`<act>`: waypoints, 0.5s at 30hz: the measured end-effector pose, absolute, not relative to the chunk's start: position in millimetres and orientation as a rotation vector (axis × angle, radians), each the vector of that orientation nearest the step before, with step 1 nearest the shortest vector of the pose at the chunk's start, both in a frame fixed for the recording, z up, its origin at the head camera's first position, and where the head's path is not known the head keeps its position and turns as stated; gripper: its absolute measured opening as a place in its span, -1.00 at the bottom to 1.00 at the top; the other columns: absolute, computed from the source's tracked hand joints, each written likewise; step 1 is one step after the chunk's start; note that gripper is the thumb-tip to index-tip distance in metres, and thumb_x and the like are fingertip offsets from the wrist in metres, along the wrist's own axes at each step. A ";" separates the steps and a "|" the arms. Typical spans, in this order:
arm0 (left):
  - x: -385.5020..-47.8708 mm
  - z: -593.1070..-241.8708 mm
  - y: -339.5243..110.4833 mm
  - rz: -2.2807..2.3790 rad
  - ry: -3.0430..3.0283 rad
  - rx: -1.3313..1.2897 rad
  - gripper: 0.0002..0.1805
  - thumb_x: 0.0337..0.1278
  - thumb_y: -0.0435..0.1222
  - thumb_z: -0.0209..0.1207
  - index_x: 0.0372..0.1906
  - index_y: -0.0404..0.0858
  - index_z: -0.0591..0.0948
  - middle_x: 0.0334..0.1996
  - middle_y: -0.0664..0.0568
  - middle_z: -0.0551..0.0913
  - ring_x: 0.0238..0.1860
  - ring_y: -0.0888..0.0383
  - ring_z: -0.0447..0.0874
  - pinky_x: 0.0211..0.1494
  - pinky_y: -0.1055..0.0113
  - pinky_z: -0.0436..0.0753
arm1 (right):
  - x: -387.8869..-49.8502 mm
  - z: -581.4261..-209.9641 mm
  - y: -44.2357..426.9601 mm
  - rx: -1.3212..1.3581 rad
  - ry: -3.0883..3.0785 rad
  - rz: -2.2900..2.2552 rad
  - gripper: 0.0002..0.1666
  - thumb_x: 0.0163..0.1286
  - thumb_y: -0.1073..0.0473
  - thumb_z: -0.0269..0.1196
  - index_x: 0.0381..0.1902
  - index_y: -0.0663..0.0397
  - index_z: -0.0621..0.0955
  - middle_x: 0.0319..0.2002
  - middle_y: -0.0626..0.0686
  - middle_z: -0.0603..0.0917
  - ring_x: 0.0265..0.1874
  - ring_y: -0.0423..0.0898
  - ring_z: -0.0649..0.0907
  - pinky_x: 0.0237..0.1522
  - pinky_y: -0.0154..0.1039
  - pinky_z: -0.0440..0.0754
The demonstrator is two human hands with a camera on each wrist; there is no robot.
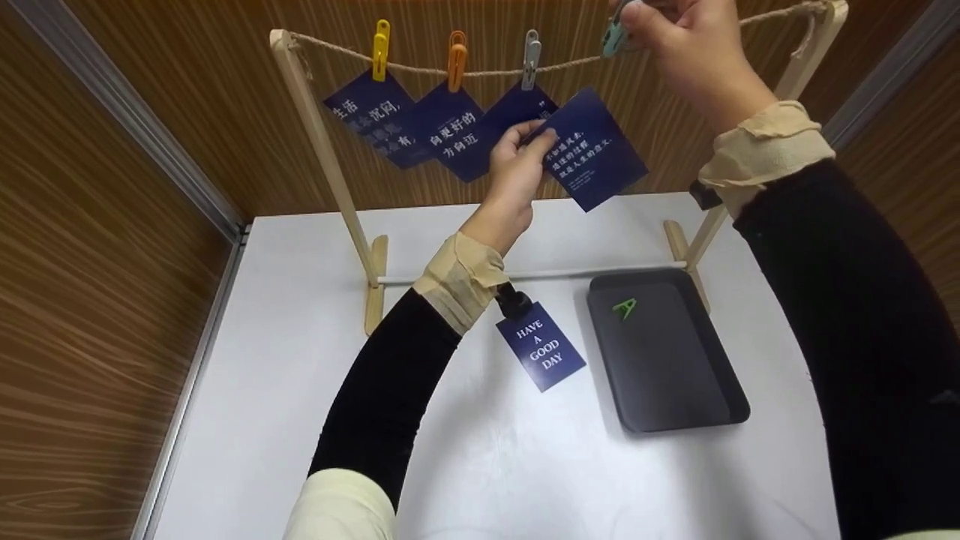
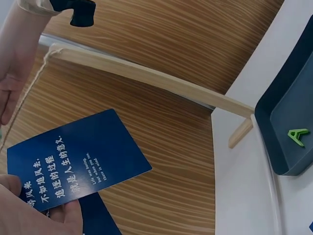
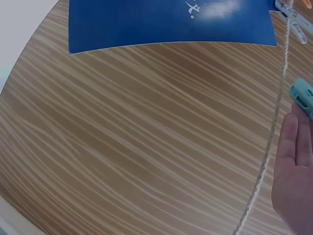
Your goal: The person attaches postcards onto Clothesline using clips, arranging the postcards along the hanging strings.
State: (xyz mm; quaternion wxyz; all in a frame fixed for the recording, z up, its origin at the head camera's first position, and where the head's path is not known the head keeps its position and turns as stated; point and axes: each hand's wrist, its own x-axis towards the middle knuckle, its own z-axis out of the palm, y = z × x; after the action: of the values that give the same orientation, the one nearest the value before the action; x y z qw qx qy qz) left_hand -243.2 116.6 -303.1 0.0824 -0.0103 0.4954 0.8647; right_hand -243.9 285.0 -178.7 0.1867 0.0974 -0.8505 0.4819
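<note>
I'm seeing the left hand (image 1: 517, 169) pinching a card (image 1: 596, 154), partly hiding a hung card (image 1: 516, 106); the right hand (image 1: 697, 56), cropped by the head view, is gripping a peg (image 1: 614, 39).

- A white counter (image 1: 525, 465) spread toward six o'clock.
- A streaked brown back wall (image 1: 270, 150) rose at twelve.
- A matching left panel (image 1: 82, 262) stood at nine, a right panel (image 1: 915, 165) near three.
- A grey left strip (image 1: 142, 112) slanted at ten, a right strip (image 1: 892, 79) at two.
</note>
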 end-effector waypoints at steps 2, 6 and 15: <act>-244.2 -301.7 115.6 2.589 1.486 -0.037 -0.86 0.37 -0.38 0.17 -0.04 -0.23 0.56 -0.35 0.05 0.62 -0.36 0.19 0.60 -0.28 0.38 0.59 | -247.5 -179.7 282.9 0.254 -2.407 1.350 -0.69 0.48 0.09 0.19 0.11 -0.03 0.65 -0.01 -0.09 0.69 -0.03 -0.24 0.59 0.16 -0.36 0.50; -246.0 -299.6 114.9 2.601 1.473 -0.036 -0.84 0.36 -0.38 0.18 -0.02 -0.24 0.56 -0.34 0.04 0.62 -0.37 0.18 0.62 -0.23 0.32 0.63 | -253.1 -180.2 283.2 0.206 -2.429 1.324 -0.71 0.45 0.04 0.22 0.06 -0.08 0.68 -0.14 -0.19 0.68 -0.10 -0.29 0.59 0.06 -0.37 0.49; -251.6 -301.2 113.1 2.603 1.473 -0.056 -0.81 0.37 -0.38 0.17 0.02 -0.26 0.57 -0.35 0.05 0.60 -0.37 0.19 0.59 -0.27 0.37 0.59 | -257.5 -181.8 285.2 0.189 -2.459 1.341 -0.74 0.44 0.01 0.23 0.01 -0.10 0.68 -0.20 -0.23 0.68 -0.15 -0.29 0.62 0.02 -0.39 0.53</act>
State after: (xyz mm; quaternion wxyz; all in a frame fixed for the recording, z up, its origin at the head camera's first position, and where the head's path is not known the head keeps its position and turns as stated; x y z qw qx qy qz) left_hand -251.6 113.1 -301.2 0.0749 -0.0187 0.4911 0.8677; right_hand -257.5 285.2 -181.8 0.1665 0.0664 -0.8638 0.4709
